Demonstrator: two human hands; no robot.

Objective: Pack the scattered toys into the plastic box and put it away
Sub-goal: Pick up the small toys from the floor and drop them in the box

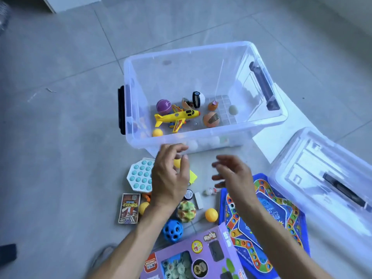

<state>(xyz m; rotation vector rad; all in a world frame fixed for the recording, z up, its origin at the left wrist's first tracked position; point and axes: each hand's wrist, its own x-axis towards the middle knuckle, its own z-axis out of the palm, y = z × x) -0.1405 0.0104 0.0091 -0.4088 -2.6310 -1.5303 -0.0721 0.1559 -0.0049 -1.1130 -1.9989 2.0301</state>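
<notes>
- Left hand [170, 178] over the toys just in front of the plastic box [267, 119], fingers spread and loosely curled, holding nothing that shows.
- Right hand [234, 176] beside it, blurred, fingers apart and empty, above the edge of the blue game board [281, 224].
- Box open on the tiled floor [60, 137], black handles at both ends.
- Inside the box: yellow plane [177, 117], purple ball [163, 106], black-and-white ball [198, 99], 2 orange pieces [211, 119], pale ball [233, 109], small yellow ball [157, 132] at the near wall.
- Clear lid [322, 178] lying on the floor to the right of the box, partly over the game board.
- Still on the floor near the hands: white bubble pad [141, 176] with teal dots, card pack [129, 208], blue ball with holes [172, 230], green patterned ball [186, 211], orange ball [211, 215], small white block [198, 200].
- Purple toy carton [191, 256] nearest the camera, touching the game board.
- Yellow ball [144, 207] partly hidden by the left wrist.
</notes>
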